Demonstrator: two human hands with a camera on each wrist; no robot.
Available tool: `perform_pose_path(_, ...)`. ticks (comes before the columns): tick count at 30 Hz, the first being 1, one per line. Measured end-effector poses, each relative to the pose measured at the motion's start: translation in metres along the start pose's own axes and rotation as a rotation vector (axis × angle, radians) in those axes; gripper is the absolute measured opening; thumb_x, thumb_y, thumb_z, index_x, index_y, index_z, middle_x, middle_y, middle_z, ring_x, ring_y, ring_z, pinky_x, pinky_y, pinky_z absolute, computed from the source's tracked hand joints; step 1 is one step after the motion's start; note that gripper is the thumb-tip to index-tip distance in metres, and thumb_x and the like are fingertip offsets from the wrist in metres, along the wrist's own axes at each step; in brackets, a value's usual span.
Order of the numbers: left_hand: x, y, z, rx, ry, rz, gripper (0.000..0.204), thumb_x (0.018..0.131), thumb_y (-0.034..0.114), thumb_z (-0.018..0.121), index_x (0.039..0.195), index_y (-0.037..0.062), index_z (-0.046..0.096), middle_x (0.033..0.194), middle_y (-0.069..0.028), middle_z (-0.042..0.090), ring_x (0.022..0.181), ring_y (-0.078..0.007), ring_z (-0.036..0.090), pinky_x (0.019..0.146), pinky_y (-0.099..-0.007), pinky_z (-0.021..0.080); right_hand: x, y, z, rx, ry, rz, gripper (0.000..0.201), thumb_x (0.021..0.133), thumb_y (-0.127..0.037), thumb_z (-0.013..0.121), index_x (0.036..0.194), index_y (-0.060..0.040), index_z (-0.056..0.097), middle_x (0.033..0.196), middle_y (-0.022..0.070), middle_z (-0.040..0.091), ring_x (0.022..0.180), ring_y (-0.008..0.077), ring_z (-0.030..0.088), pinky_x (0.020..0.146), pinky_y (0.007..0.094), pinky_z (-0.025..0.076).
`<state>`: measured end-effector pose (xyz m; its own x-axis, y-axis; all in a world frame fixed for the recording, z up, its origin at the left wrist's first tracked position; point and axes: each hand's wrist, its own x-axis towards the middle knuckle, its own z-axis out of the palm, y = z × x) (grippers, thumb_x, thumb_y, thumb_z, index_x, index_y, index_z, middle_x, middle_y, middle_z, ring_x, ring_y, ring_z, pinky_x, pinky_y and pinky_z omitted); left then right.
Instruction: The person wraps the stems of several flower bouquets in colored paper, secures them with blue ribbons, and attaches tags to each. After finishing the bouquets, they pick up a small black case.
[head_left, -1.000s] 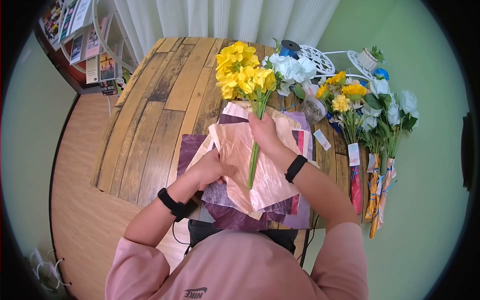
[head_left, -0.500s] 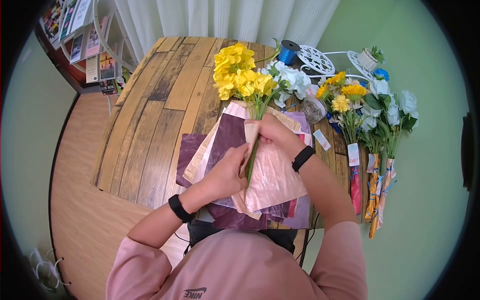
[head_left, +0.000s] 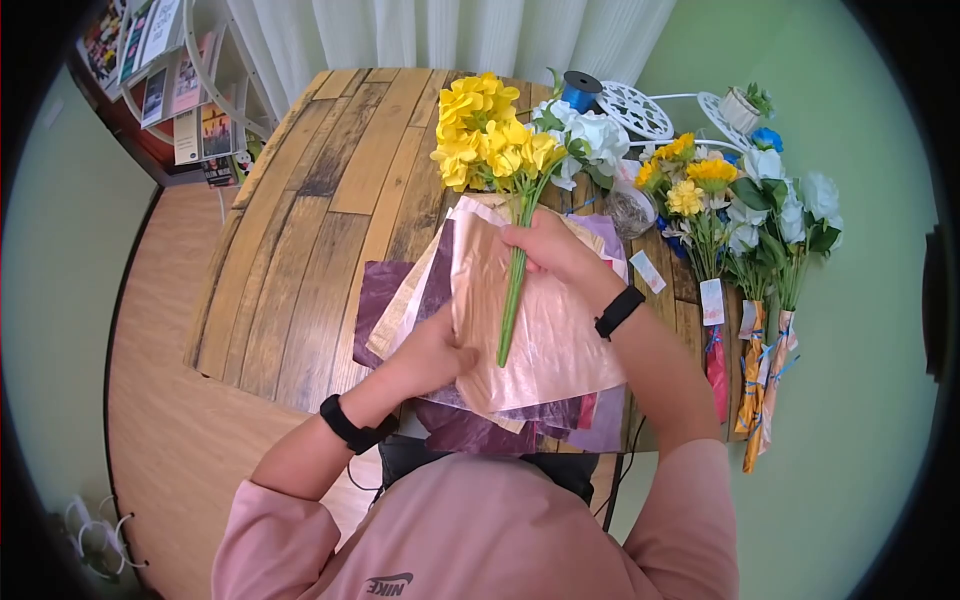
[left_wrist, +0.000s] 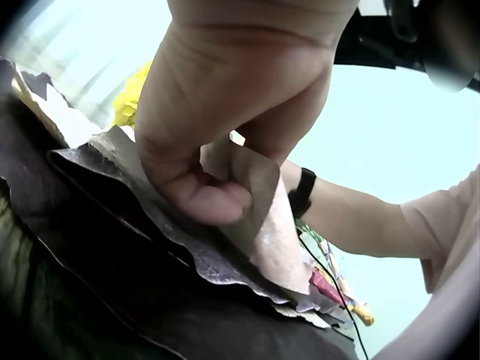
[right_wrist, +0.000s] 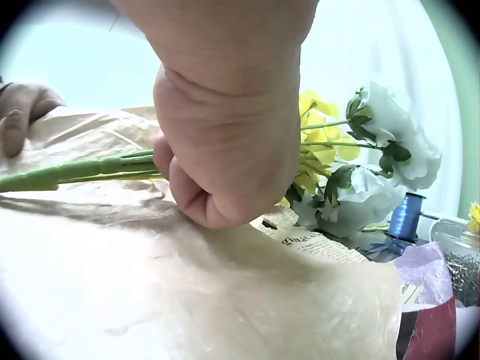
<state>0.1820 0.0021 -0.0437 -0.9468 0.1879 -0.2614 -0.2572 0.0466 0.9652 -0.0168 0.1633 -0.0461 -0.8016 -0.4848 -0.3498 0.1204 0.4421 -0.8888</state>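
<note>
My right hand [head_left: 550, 245] grips a bunch of artificial yellow flowers [head_left: 490, 140] by its green stems [head_left: 513, 300], close below the blooms. The stems lie slantwise over a sheet of shiny pale pink wrapping paper [head_left: 560, 345], their cut ends pointing toward me. On the near left, my left hand [head_left: 430, 352] pinches that sheet's left edge, which stands raised from the pile. In the left wrist view, the fingers [left_wrist: 217, 204] are curled round the paper edge, with dark purple sheets [left_wrist: 180, 232] underneath. White flowers [head_left: 598, 140] lie just behind the yellow ones.
Finished bouquets with wrapped stems [head_left: 750, 375] lie along the table's right side. Behind the white flowers stand a blue ribbon spool [head_left: 581, 92] and a white metal stand [head_left: 637, 112]. A small printed card [head_left: 648, 271] lies beside the paper. Bare wooden table [head_left: 310, 250] extends to the left.
The left hand brought the paper's left edge over against the stems half a second ago, then drew it back left, so the stems show again. The right hand keeps hold of the stems.
</note>
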Motion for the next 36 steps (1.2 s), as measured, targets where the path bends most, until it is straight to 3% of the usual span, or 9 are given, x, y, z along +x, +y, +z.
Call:
perform_pose_path(3, 0.007, 0.000, -0.008, -0.112, 0.053, -0.131, 0.058, 0.085, 0.007, 0.064, 0.138, 0.0023, 0.041, 0.116, -0.0106, 0.061, 0.098, -0.0178, 0.063, 0.081, -0.0296, 0.052, 0.002, 0.007, 0.003, 0.051, 0.007, -0.040, 0.023, 0.084, -0.021, 0.063, 0.073, -0.0011, 0.058, 0.055, 0.0055, 0.054, 0.040, 0.0149, 0.050, 0.037, 0.0307, 0.037)
perform_pose_path(4, 0.014, -0.006, -0.003, -0.204, 0.125, 0.013, 0.053, 0.086, 0.008, 0.063, 0.135, 0.0030, 0.044, 0.112, -0.0091, 0.063, 0.086, -0.0161, 0.064, 0.068, -0.0279, 0.053, 0.002, 0.009, 0.005, 0.048, 0.009, -0.044, 0.023, 0.084, -0.021, 0.063, 0.073, -0.0011, 0.058, 0.055, 0.0055, 0.054, 0.040, 0.0149, 0.050, 0.037, 0.0307, 0.037)
perform_pose_path(11, 0.015, -0.001, -0.006, 0.002, -0.009, -0.228, 0.051, 0.087, 0.009, 0.062, 0.134, 0.0033, 0.045, 0.110, -0.0051, 0.061, 0.086, -0.0100, 0.061, 0.065, -0.0244, 0.051, -0.002, 0.002, 0.011, -0.176, 0.062, 0.103, 0.028, 0.079, -0.022, 0.065, 0.067, 0.0027, 0.058, 0.054, 0.0100, 0.056, 0.040, 0.0183, 0.052, 0.040, 0.0324, 0.040)
perform_pose_path(13, 0.021, -0.003, 0.004, 0.025, 0.169, 0.263, 0.046, 0.090, 0.018, 0.064, 0.131, 0.0034, 0.047, 0.104, -0.0036, 0.062, 0.082, -0.0087, 0.060, 0.066, -0.0245, 0.050, -0.004, -0.003, 0.011, -0.230, 0.070, 0.116, 0.029, 0.079, -0.022, 0.065, 0.066, 0.0031, 0.058, 0.054, 0.0106, 0.056, 0.041, 0.0186, 0.053, 0.040, 0.0325, 0.041)
perform_pose_path(14, 0.023, 0.004, 0.006, 0.024, 0.168, 0.263, 0.046, 0.090, 0.018, 0.064, 0.131, 0.0034, 0.047, 0.104, -0.0036, 0.062, 0.082, -0.0087, 0.060, 0.066, -0.0245, 0.050, -0.003, -0.002, 0.011, -0.229, 0.066, 0.101, 0.029, 0.079, -0.022, 0.064, 0.066, 0.0029, 0.058, 0.053, 0.0104, 0.056, 0.041, 0.0189, 0.053, 0.040, 0.0327, 0.041)
perform_pose_path(17, 0.037, 0.019, -0.002, -0.157, 0.173, -0.011, 0.042, 0.093, 0.025, 0.063, 0.128, 0.0048, 0.051, 0.098, -0.0008, 0.062, 0.079, -0.0083, 0.059, 0.069, -0.0253, 0.050, 0.002, 0.001, 0.015, -0.250, 0.056, 0.090, 0.027, 0.080, -0.020, 0.064, 0.066, 0.0025, 0.059, 0.052, 0.0100, 0.056, 0.040, 0.0193, 0.053, 0.040, 0.0335, 0.041)
perform_pose_path(19, 0.053, 0.008, -0.011, -0.556, -0.066, -0.185, 0.036, 0.095, 0.028, 0.061, 0.124, 0.0069, 0.056, 0.093, 0.0005, 0.060, 0.076, -0.0080, 0.058, 0.068, -0.0244, 0.049, 0.010, 0.006, 0.012, -0.270, 0.059, 0.090, 0.025, 0.080, -0.018, 0.064, 0.066, 0.0022, 0.059, 0.051, 0.0097, 0.056, 0.040, 0.0196, 0.053, 0.039, 0.0340, 0.041)
perform_pose_path(26, 0.068, -0.002, 0.021, 0.622, 0.399, 0.238, 0.047, 0.076, 0.018, 0.076, 0.109, -0.0014, 0.050, 0.096, -0.0157, 0.060, 0.084, -0.0298, 0.062, 0.076, -0.0378, 0.050, 0.010, 0.007, 0.000, -0.162, -0.087, 0.106, 0.015, 0.088, -0.016, 0.058, 0.078, -0.0060, 0.063, 0.056, 0.0045, 0.056, 0.040, 0.0128, 0.047, 0.035, 0.0284, 0.033)
perform_pose_path(36, 0.080, 0.023, 0.022, 0.559, 0.283, -0.011, 0.066, 0.073, 0.020, 0.072, 0.122, -0.0098, 0.039, 0.107, -0.0337, 0.061, 0.098, -0.0452, 0.063, 0.083, -0.0469, 0.051, -0.015, -0.010, -0.014, 0.189, -0.154, 0.237, 0.015, 0.091, -0.020, 0.059, 0.091, -0.0047, 0.062, 0.079, 0.0045, 0.063, 0.061, 0.0131, 0.061, 0.049, 0.0248, 0.046)
